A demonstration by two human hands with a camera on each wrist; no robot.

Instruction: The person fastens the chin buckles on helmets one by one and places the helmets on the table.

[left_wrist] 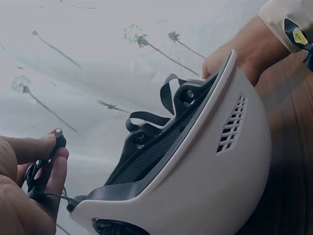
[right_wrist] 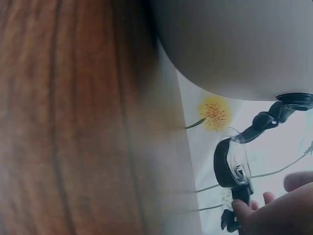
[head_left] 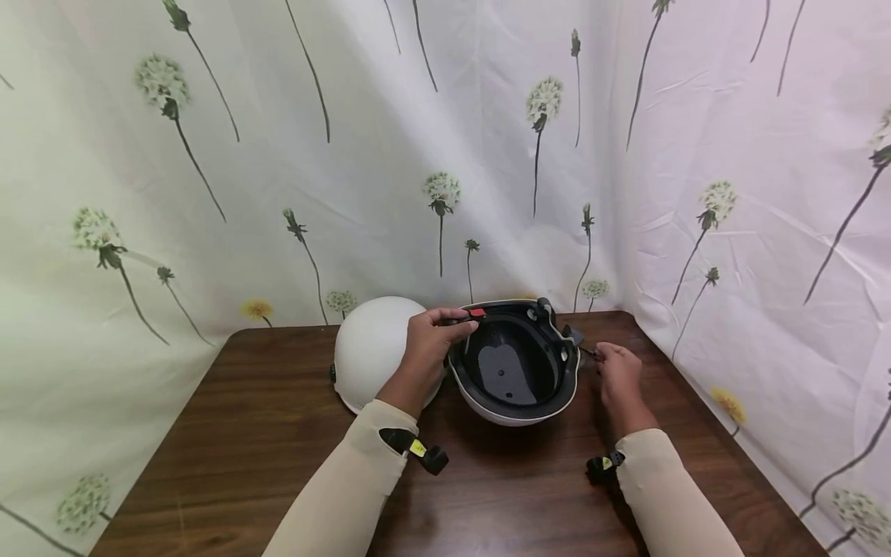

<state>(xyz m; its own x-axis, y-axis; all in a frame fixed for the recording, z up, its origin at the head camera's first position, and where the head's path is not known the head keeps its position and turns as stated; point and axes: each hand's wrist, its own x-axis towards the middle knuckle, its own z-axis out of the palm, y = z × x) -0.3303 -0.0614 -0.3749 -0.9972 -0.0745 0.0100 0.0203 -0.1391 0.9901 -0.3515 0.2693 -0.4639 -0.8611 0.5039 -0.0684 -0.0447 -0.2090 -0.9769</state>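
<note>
A white helmet [head_left: 511,418] lies upside down on the table, its black lining facing up. My left hand [head_left: 428,340] is at its left rim and pinches a black strap end with a red piece [head_left: 476,312]. In the left wrist view a dark buckle [left_wrist: 59,139] shows between thumb and fingers. Off the helmet's right side, my right hand [head_left: 619,375] pinches the end of the other black strap [head_left: 590,353]. The right wrist view shows that twisted strap [right_wrist: 261,121] with a dark pad [right_wrist: 221,164] and a clear plastic piece on it.
Left of the overturned helmet, a second white helmet [head_left: 372,340] sits dome up, partly behind my left hand and forearm. Both are on a brown wooden table [head_left: 264,433]. A flower-printed curtain [head_left: 390,155] hangs close behind the table and along its right side.
</note>
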